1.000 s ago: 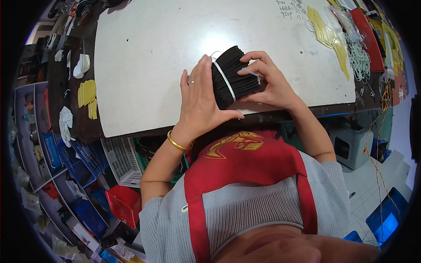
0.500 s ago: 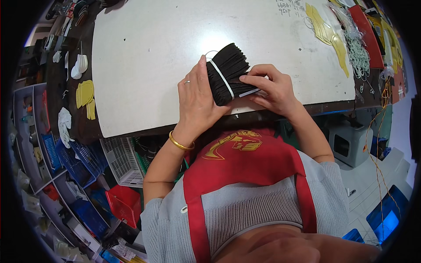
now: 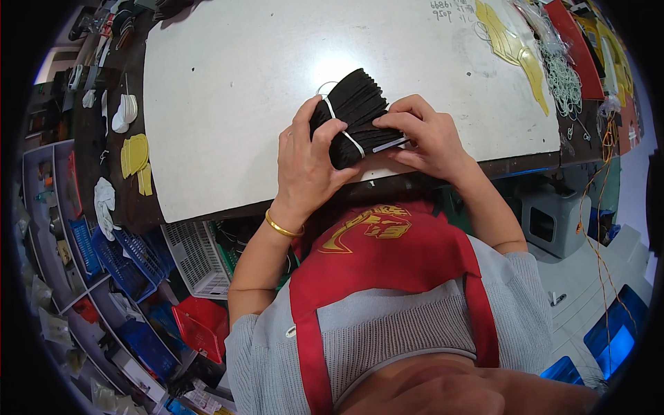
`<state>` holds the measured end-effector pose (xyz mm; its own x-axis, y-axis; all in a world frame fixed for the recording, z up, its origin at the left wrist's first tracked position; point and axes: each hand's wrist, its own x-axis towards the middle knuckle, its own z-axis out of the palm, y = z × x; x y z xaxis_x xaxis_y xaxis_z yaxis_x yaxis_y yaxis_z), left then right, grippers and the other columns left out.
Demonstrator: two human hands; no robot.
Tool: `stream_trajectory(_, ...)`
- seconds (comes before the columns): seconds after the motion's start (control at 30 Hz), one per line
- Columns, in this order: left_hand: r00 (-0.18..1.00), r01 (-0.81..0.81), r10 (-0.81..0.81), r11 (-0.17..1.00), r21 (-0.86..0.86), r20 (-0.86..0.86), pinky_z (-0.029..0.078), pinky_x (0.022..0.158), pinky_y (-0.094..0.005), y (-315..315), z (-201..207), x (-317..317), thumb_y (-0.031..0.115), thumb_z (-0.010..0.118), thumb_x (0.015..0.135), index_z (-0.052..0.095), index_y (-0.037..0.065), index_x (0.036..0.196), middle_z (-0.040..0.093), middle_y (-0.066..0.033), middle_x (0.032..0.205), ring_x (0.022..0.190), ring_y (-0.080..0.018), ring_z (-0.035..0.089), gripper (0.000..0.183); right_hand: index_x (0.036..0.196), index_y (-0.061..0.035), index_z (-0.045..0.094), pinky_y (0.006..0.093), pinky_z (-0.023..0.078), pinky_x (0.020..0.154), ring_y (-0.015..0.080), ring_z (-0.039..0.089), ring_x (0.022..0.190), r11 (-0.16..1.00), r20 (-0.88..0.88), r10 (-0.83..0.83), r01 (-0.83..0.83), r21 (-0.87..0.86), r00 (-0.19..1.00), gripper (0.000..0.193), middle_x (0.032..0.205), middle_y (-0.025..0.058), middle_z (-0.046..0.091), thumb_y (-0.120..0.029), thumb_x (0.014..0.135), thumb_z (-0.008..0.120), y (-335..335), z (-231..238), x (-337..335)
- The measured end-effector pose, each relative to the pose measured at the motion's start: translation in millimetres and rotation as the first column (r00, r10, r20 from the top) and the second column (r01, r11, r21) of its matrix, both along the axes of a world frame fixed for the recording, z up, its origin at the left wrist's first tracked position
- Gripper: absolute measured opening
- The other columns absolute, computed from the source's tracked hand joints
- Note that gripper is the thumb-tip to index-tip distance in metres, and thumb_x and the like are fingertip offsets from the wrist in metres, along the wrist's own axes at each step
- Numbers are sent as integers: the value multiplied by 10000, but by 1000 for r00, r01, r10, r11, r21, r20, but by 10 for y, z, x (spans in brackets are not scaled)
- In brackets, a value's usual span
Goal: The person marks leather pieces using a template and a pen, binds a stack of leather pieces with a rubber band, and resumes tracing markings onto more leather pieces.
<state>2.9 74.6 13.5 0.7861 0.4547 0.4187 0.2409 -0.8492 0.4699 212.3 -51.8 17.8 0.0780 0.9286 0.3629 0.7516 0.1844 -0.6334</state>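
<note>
A thick bundle of black, cloth-like layered pieces (image 3: 360,97) stands at the near edge of the white table top, its layers fanned at the far end. A narrow white band (image 3: 354,142) runs around it. My left hand (image 3: 304,155) is wrapped around the bundle's left side, one fingertip lying on the black layers beside the band. At the right side, my right hand (image 3: 436,142) pinches the outer layers between thumb and fingers. A thin pale strip (image 3: 387,145) shows along the bundle's lower right edge, by the right fingers; its kind is unclear.
The white board (image 3: 228,138) covers the table. Yellow cut pieces (image 3: 508,45) and tangled pale cord (image 3: 564,86) lie at the far right. More yellow pieces (image 3: 136,155) sit left, above crates (image 3: 197,256) and shelves. A grey stool (image 3: 553,218) stands below right.
A finger of my left hand has moved from the bundle's left edge onto its top by the band. The bundle has shifted slightly left. My right hand keeps its pinch.
</note>
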Motion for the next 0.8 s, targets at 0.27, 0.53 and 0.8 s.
stream_trajectory(0.27, 1000, -2, 3, 1000, -17, 23, 433, 902, -447, 15, -4, 12, 207, 954, 495, 473, 177, 1245, 460, -201, 1398, 1200, -355, 546, 891, 1203, -202, 632, 329, 557, 622, 210, 681, 779, 1000, 41, 1, -1, 2, 999, 570, 1110, 33, 618, -187, 675, 848, -1, 30, -8)
stream_trajectory(0.53, 1000, -6, 6, 1000, -9, 3, 431, 904, -444, 9, 10, 12, 221, 955, 516, 461, 185, 1260, 449, -200, 1403, 1203, -349, 542, 894, 1268, -209, 598, 349, 562, 630, 222, 682, 781, 999, 103, 16, -12, -38, 995, 619, 1117, 29, 607, -208, 699, 841, 24, 87, -7)
stream_trajectory(0.8, 1000, -5, 5, 1000, -10, 11, 425, 915, -443, 7, 22, 14, 224, 949, 529, 461, 185, 1259, 445, -198, 1407, 1218, -344, 532, 879, 1286, -212, 625, 339, 556, 650, 225, 671, 781, 995, 144, 38, -25, -92, 989, 671, 1120, 55, 597, -160, 656, 850, 24, 187, -25)
